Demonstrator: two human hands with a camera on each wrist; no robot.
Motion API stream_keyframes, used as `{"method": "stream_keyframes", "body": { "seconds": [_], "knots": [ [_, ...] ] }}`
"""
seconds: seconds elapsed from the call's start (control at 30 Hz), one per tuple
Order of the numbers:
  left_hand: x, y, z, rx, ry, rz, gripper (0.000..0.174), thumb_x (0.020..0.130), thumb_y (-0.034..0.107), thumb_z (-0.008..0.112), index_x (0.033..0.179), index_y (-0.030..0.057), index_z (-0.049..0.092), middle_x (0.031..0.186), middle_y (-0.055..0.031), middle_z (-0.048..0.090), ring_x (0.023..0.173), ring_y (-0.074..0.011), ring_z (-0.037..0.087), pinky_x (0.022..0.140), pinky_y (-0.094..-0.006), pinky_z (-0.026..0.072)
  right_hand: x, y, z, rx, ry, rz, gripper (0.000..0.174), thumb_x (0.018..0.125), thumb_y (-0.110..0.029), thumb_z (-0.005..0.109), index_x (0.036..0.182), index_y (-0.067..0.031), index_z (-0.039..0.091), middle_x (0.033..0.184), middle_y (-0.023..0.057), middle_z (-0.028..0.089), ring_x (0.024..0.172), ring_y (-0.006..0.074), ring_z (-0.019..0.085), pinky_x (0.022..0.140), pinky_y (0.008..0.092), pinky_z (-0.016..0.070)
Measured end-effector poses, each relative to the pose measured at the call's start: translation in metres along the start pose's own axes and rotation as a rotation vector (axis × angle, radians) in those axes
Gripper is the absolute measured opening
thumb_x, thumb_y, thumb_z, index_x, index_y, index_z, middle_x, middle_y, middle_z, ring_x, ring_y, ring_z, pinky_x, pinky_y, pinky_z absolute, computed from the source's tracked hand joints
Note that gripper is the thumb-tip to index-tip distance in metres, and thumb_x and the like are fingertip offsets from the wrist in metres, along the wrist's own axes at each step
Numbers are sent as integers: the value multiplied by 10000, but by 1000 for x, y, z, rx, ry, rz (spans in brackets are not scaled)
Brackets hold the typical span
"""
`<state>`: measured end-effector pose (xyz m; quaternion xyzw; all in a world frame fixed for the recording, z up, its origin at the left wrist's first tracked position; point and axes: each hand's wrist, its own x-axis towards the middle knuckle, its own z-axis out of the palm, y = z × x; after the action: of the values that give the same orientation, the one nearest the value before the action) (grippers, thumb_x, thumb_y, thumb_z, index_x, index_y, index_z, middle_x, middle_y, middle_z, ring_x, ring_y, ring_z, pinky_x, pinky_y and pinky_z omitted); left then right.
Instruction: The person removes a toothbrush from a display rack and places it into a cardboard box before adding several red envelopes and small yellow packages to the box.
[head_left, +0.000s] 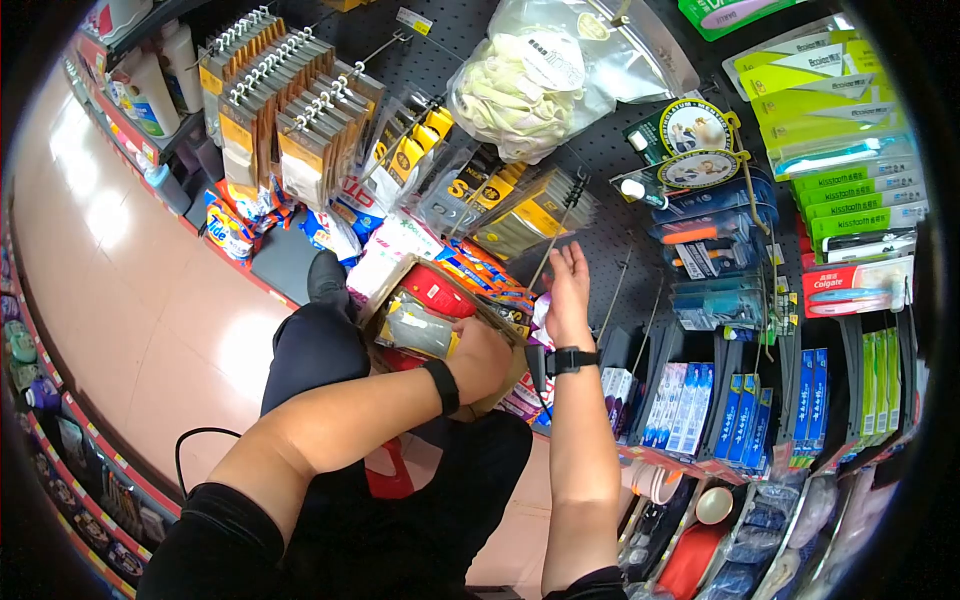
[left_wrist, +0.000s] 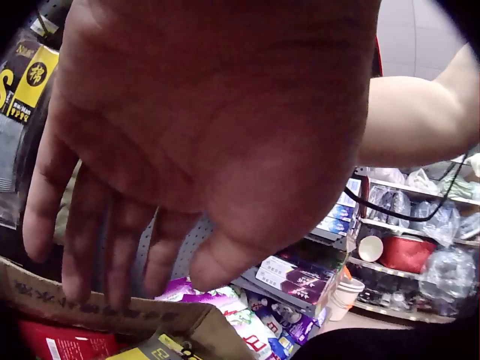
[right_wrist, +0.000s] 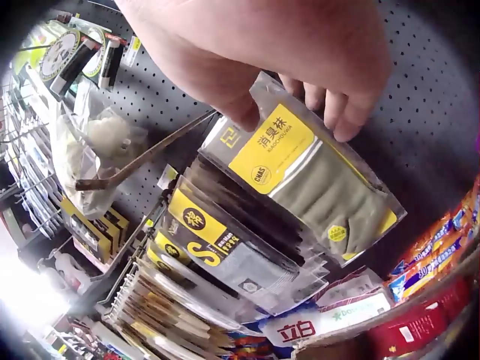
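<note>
My left hand is over an open cardboard box, beside a grey-and-yellow sock packet. Its fingers hang loosely, and the left wrist view shows an empty palm above the box rim. My right hand is raised at the hanging sock packets, fingers extended. In the right wrist view, the front packet, olive with a yellow label, lies by the thumb and fingertips of this hand. Whether they touch it is hard to tell.
A red packet lies in the box. Metal hooks project from the pegboard. A bag of gloves hangs above, detergent bags stand behind the box, and toothpaste boxes fill the right shelf.
</note>
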<state>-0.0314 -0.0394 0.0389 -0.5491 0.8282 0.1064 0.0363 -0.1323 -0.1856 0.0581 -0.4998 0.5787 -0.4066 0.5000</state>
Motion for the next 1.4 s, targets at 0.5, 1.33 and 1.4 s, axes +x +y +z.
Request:
{"method": "stream_keyframes", "body": {
  "seconds": [0.5, 1.33, 1.4],
  "knots": [
    [1, 1, -6, -99, -32, -28, 295, 875, 224, 568, 1035, 42, 736, 1030, -173, 724, 905, -322, 700, 749, -533, 488, 21, -2, 4, 25, 16, -19, 363, 880, -195, 749, 1159, -45, 571, 1015, -4, 646, 856, 88, 554, 739, 258, 419],
    [3, 0, -9, -104, -153, 20, 306, 903, 194, 557, 1103, 34, 726, 1098, -159, 716, 984, -362, 686, 757, -561, 503, 5, -15, 11, 279, -139, 36, 131, 979, -44, 536, 1106, -23, 558, 960, 64, 640, 862, 137, 647, 849, 325, 585],
    [2, -1, -8, -125, -147, 13, 308, 900, 193, 563, 1107, 29, 722, 1104, -163, 713, 992, -365, 683, 761, -560, 499, 9, -12, 6, 303, -158, 53, 109, 979, -44, 536, 1084, -26, 560, 968, 68, 644, 869, 139, 649, 855, 327, 584]
  ]
}}
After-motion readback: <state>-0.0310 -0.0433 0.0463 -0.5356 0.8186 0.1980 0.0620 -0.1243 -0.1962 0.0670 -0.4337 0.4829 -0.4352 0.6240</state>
